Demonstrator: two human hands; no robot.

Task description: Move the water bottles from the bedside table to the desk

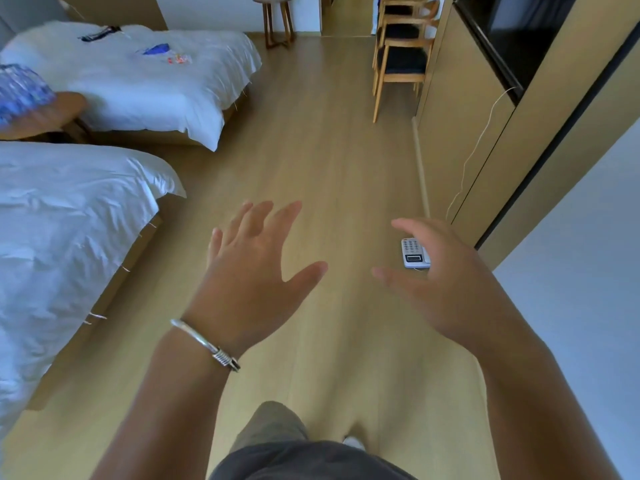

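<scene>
Over the wooden floor (311, 150) between beds and cabinets | left hand (252, 271) and right hand (446, 282) spread, holding nothing | no water bottles visible; blurred bedside table (52, 116) far left | step: likely walking to fetch | next: reach table, grasp bottle.

White bedding (86, 209), tan wood-grain floor (311, 150), silver bracelet (207, 344).

We see the bedside table (52, 112) blurred, its left part covered by a smeared blue-patterned thing (20, 91) that the left edge cuts. Our right hand (446, 282) hides part of the keypad device (412, 252) on the floor.
</scene>
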